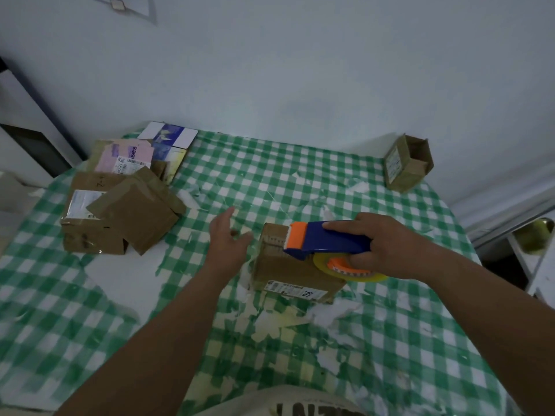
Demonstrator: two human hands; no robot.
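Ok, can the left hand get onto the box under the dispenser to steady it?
Probably yes. The left hand is open right beside the box, nothing between them; the dispenser in the right hand sits over the top, leaving the left side free.

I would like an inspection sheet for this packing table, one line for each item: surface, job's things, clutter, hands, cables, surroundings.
Surface: green-and-white checked cloth, torn in many places, white showing through.
Job's things: blue-and-orange tape dispenser resting on top of a cardboard box with a label on its near side.
Clutter: pile of cardboard boxes at far left, cards behind it, open box at the far right corner.
Hands: right hand grips the dispenser; left hand open beside the box, holding nothing.
Cables: nothing seen.
Surroundings: pale wall behind the table.
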